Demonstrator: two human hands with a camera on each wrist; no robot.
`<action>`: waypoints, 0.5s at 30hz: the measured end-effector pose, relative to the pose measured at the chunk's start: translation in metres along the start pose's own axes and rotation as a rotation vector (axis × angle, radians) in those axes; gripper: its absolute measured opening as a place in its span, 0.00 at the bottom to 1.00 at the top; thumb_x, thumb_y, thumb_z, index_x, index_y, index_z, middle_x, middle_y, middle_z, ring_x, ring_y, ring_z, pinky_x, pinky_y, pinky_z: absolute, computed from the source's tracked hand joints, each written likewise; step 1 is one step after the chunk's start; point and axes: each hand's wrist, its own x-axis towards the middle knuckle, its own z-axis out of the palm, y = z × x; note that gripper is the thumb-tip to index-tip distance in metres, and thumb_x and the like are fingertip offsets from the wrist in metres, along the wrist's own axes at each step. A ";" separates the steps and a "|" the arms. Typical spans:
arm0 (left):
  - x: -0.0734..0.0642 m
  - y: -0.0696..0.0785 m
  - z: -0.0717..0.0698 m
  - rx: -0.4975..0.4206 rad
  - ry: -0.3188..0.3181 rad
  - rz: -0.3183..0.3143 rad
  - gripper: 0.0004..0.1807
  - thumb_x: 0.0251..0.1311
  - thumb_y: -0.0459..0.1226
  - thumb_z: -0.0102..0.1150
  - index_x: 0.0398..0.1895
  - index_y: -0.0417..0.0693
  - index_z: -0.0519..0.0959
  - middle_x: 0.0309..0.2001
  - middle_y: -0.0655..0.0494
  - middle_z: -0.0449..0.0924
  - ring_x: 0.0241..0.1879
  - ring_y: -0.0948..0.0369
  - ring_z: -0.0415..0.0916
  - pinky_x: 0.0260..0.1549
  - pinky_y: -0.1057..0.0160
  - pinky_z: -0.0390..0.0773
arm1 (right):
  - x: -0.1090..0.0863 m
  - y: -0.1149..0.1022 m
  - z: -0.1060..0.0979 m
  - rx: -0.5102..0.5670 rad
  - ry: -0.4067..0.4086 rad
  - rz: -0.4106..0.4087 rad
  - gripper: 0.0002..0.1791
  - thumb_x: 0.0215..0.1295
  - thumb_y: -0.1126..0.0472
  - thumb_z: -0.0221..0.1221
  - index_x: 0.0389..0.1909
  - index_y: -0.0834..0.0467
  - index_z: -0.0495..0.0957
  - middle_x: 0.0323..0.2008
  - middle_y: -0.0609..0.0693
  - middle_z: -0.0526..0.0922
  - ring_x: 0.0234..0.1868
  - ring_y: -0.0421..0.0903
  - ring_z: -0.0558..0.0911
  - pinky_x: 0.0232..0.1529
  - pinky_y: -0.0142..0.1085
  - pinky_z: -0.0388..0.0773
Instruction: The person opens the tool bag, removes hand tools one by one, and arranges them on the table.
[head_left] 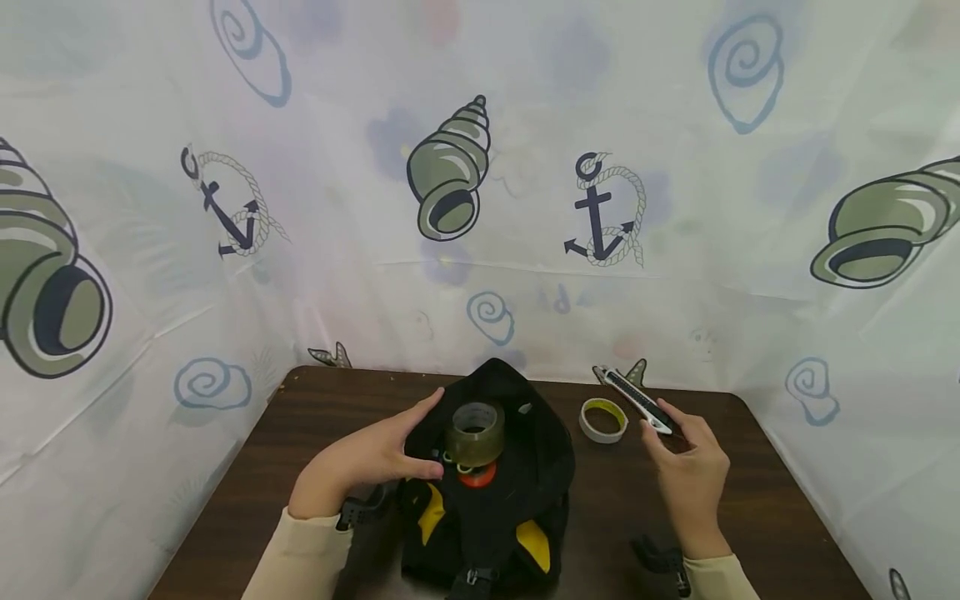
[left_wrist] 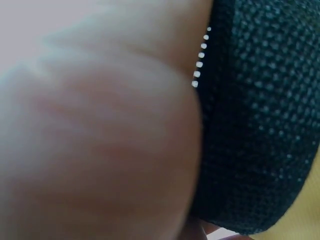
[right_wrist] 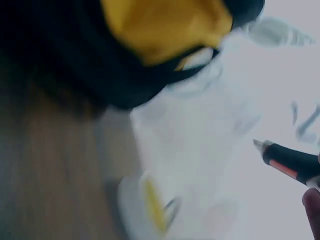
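A black bag with yellow panels (head_left: pixel 551 467) stands in the middle of the table. My left hand (head_left: pixel 360 462) grips its left side, the thumb across the front and the fingers along the upper edge. Beside that thumb, a brownish clear roll of packing tape (head_left: pixel 477 446) sits at the bag's front, with an orange round item (head_left: pixel 478 477) just below it. To the right, my right hand (head_left: pixel 693 467) pinches a white-and-black utility knife (head_left: pixel 637 400) by its near end, its far end pointing up and left. The knife's metal tip (right_wrist: pixel 258 144) also shows in the right wrist view.
A white tape roll with a yellow inner ring (head_left: pixel 603 420) lies on the dark wooden table (head_left: pixel 780 508) between the bag and my right hand. Behind the table hangs a pale sheet (head_left: pixel 525 317) printed with shells and anchors. Blurred skin and a black strap (left_wrist: pixel 255 115) fill the left wrist view.
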 end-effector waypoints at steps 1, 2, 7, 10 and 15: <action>0.000 -0.001 0.001 -0.002 -0.003 -0.004 0.65 0.63 0.61 0.75 0.91 0.77 0.38 0.91 0.54 0.43 0.88 0.42 0.50 0.80 0.30 0.61 | -0.002 0.012 -0.001 -0.009 0.015 0.053 0.26 0.62 0.65 0.78 0.62 0.50 0.90 0.44 0.52 0.88 0.37 0.26 0.83 0.36 0.14 0.78; 0.000 -0.001 0.001 -0.005 -0.006 -0.004 0.65 0.63 0.62 0.75 0.91 0.77 0.38 0.91 0.54 0.43 0.88 0.42 0.50 0.80 0.30 0.61 | -0.005 0.024 0.000 -0.020 0.031 0.100 0.25 0.63 0.64 0.78 0.61 0.49 0.90 0.43 0.51 0.88 0.34 0.26 0.83 0.33 0.15 0.77; 0.001 -0.001 0.001 0.003 -0.005 0.004 0.64 0.65 0.61 0.74 0.91 0.74 0.37 0.91 0.52 0.42 0.88 0.40 0.50 0.79 0.29 0.62 | -0.015 0.077 0.003 -0.142 0.054 0.252 0.20 0.65 0.59 0.78 0.58 0.52 0.92 0.40 0.51 0.88 0.30 0.29 0.76 0.30 0.18 0.70; 0.001 0.000 0.001 0.015 -0.008 0.014 0.64 0.66 0.61 0.73 0.91 0.73 0.36 0.91 0.50 0.42 0.88 0.39 0.49 0.79 0.28 0.61 | -0.021 0.094 0.004 -0.182 0.032 0.317 0.20 0.66 0.56 0.77 0.58 0.54 0.92 0.42 0.56 0.91 0.31 0.24 0.75 0.31 0.18 0.70; 0.002 0.001 0.001 0.022 -0.012 0.013 0.64 0.65 0.62 0.73 0.92 0.72 0.36 0.91 0.49 0.43 0.87 0.39 0.51 0.78 0.29 0.63 | -0.025 0.104 0.003 -0.214 -0.036 0.418 0.22 0.67 0.54 0.77 0.60 0.56 0.90 0.46 0.60 0.93 0.32 0.29 0.80 0.30 0.21 0.72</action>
